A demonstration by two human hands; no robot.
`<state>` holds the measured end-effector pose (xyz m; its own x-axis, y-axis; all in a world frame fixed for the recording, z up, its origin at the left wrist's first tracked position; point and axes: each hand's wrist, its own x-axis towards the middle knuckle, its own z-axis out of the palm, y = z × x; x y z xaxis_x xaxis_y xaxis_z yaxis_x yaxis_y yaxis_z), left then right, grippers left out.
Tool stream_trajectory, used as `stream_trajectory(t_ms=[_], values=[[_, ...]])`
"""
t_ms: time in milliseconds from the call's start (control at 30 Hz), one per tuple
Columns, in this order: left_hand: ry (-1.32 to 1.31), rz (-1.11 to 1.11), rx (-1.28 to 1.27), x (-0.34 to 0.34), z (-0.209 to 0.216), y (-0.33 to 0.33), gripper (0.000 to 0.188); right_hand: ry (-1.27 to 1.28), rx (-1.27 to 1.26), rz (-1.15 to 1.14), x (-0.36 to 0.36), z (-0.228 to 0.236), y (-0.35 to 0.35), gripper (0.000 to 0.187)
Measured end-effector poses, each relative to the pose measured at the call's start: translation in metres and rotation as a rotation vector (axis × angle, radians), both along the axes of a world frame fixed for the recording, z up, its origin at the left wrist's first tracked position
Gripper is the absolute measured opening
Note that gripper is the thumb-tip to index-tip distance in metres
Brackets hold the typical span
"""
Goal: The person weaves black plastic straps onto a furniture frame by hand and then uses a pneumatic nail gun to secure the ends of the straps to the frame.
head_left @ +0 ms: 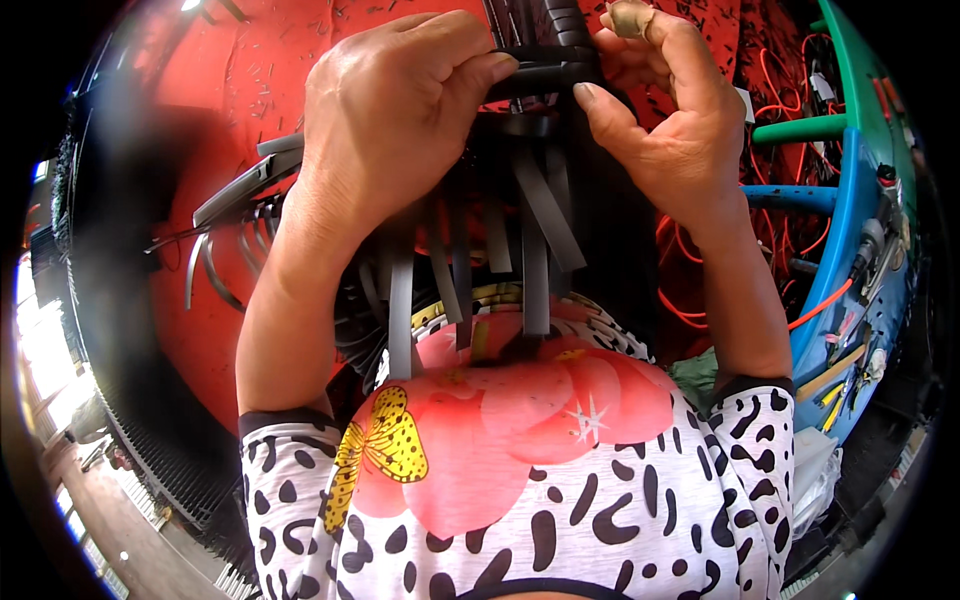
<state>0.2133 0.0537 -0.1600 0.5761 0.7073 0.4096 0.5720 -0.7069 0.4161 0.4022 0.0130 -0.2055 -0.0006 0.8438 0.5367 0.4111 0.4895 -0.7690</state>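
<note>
In front of me is a dark frame wrapped with black flat strips [568,28], its bands side by side at the top. My left hand [405,95] is closed, thumb and forefinger pinching a black strip [535,72] where it crosses the frame. Right of that crossing is my right hand [670,110], its thumb stretched toward the strip and apart from the bent forefinger. A tan wrapping [628,18] covers that forefinger's end. Nothing shows between thumb and forefinger; the other fingers are partly hidden. Several loose strip ends [536,270] hang below the hands toward my shirt.
On the right stand a green plastic piece [800,130] and a blue one [850,290] bearing hand tools. An orange hose [825,305] loops beside them. Black scraps litter the red floor covering [240,60]. More strips [245,185] stick out left of my left forearm.
</note>
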Motion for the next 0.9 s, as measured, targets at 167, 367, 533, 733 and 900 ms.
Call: stream_trajectory(t_ms=[167,367,533,733,900], values=[[-0.015,-0.026,0.022,0.002,0.001,0.0,0.014,-0.282,0.141,-0.134,-0.009,0.006,-0.005,0.048],[0.013,0.017,0.024,0.004,-0.001,0.002,0.014,-0.325,0.27,-0.152,-0.014,0.005,0.0,0.048],[-0.097,-0.058,0.057,0.003,-0.007,0.006,0.028,-0.39,0.223,-0.16,-0.019,0.007,-0.001,0.051],[-0.051,-0.047,0.034,0.008,-0.003,0.005,0.028,-0.354,0.256,-0.211,-0.018,-0.003,0.001,0.052],[-0.019,-0.02,0.066,0.015,-0.008,0.011,0.027,-0.34,0.201,-0.196,-0.003,-0.015,0.009,0.051]])
